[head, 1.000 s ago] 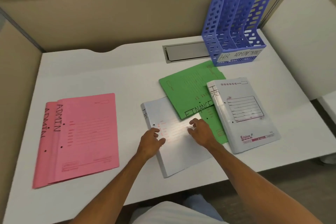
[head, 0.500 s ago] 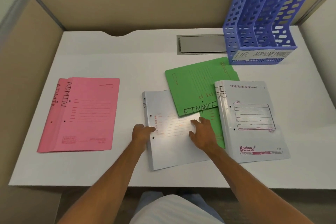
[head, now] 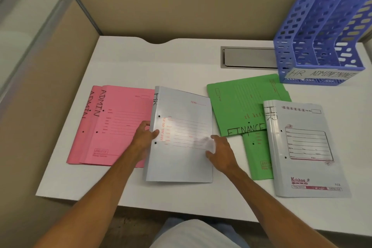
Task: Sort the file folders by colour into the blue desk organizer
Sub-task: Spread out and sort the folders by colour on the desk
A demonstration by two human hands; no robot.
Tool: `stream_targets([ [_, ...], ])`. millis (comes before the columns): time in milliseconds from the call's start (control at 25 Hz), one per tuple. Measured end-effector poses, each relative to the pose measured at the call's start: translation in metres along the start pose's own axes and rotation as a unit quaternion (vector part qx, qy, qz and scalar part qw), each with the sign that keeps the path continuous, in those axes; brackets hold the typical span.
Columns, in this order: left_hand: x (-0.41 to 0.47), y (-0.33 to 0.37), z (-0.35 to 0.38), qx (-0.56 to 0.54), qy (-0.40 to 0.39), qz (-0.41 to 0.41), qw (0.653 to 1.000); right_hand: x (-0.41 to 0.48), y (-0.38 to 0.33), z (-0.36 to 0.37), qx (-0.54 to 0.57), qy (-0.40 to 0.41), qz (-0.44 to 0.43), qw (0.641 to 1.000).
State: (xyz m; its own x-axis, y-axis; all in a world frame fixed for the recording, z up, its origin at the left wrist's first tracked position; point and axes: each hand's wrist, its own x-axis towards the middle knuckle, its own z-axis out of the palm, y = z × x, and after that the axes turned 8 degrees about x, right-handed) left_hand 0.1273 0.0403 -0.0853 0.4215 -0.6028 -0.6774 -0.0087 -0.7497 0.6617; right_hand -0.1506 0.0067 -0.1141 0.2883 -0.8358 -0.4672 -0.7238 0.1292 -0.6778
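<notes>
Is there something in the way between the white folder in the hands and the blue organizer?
Nothing upright. Between the white folder, held by left hand and right hand, and the blue organizer only the green folders lie flat on the desk; lifted, it should pass over them.

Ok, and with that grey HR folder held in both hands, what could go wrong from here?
1. The pale grey HR card folder, gripped by the left hand and right hand, overlaps the pink ADMIN paper folders; its edge may drag them.
2. The blue perforated plastic desk organizer has cramped slot labels; a misfile seems possible.
</notes>
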Motion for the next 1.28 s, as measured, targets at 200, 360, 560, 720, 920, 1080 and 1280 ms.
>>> stream_targets([
  [200,0.024,-0.005,-0.049,-0.058,-0.012,-0.026,0.998,0.021,-0.033,0.024,0.138,0.010,0.091,0.986],
  [360,0.041,-0.002,-0.054,0.006,0.002,-0.010,1.000,0.035,-0.047,0.038,0.278,0.027,0.160,0.947],
  [560,0.055,-0.004,-0.046,0.093,0.031,0.043,0.994,0.042,-0.047,0.050,0.278,0.081,0.213,0.933],
  [720,0.061,-0.004,-0.045,0.174,0.067,0.070,0.980,0.045,-0.049,0.054,0.263,0.099,0.200,0.939],
  [920,0.060,-0.007,-0.044,0.251,0.058,0.074,0.963,0.045,-0.054,0.054,0.196,0.113,0.191,0.955],
  [1080,0.051,-0.005,-0.040,0.347,0.081,0.072,0.932,0.039,-0.056,0.047,0.126,0.096,0.147,0.976],
  [1280,0.029,0.006,0.001,0.373,0.063,0.161,0.911,0.019,-0.046,0.014,0.078,0.133,0.103,0.983],
])
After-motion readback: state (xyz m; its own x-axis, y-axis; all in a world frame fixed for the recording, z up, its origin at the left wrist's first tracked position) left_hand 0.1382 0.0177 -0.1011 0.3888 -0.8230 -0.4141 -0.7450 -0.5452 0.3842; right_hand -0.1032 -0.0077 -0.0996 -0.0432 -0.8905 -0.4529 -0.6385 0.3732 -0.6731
